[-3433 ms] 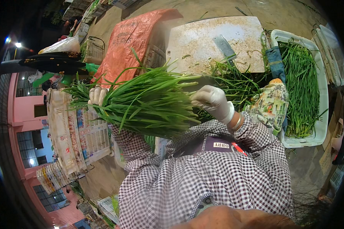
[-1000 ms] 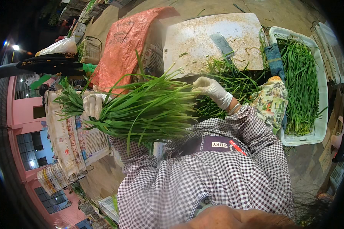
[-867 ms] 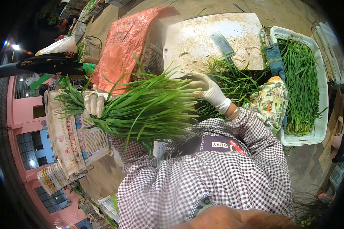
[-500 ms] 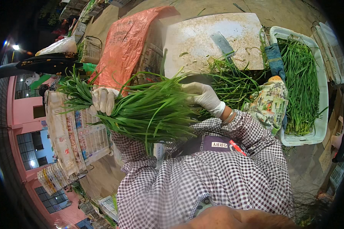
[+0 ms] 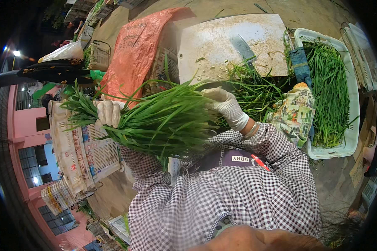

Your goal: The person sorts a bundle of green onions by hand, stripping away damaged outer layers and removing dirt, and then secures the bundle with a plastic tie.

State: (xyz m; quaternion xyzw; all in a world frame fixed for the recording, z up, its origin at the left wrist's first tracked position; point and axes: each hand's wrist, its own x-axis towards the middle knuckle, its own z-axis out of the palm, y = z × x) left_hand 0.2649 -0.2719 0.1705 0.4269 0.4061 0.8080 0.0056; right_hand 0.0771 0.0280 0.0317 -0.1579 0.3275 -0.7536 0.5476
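Observation:
A thick bunch of green Chinese chives (image 5: 163,119) lies crosswise in front of my chest, its stalks to the left and its long leaves fanned to the right. My left hand (image 5: 109,113), in a white glove, is wrapped round the stalk part. At the right end of the bunch is my right hand (image 5: 230,109), also gloved, with its fingers bent together against the leaf ends; the leaves partly hide the fingertips. More loose chives (image 5: 255,90) lie beyond and to the right of that hand, below the edge of a dirty white board (image 5: 209,42).
A cleaver (image 5: 242,47) lies on the board among small scraps. To the right stands a pale plastic crate (image 5: 355,83) filled with chives. A patterned cloth or bag (image 5: 295,111) sits beside it. An orange sack (image 5: 134,46) drapes over a crate at left; white crates (image 5: 71,146) stand nearer.
My left hand has shifted slightly left with the bunch. My right hand has moved a little, its fingers more curled at the leaf ends.

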